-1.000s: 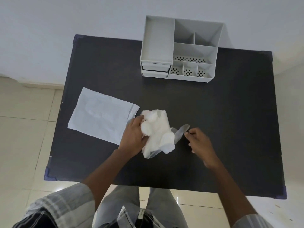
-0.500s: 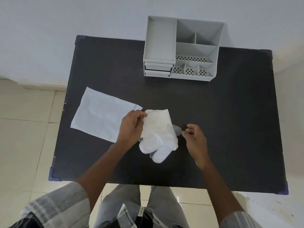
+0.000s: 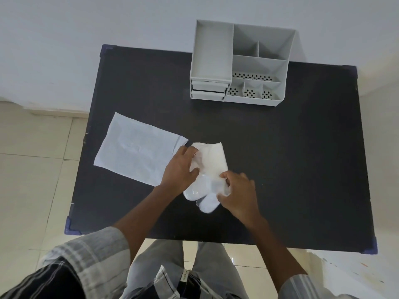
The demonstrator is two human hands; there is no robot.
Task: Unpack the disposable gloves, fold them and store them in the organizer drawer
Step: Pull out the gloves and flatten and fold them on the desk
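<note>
A rectangular black table (image 3: 280,169) with blue corner caps (image 3: 72,227) has its far edge against a plain pale wall (image 3: 86,39). Beneath lie glossy beige floor tiles (image 3: 32,190), catching a soft glare near the table's near edge.

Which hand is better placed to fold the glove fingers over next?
Probably the right hand: it already grips the gloves at their finger end, while the left hand pins the cuff side.
</note>
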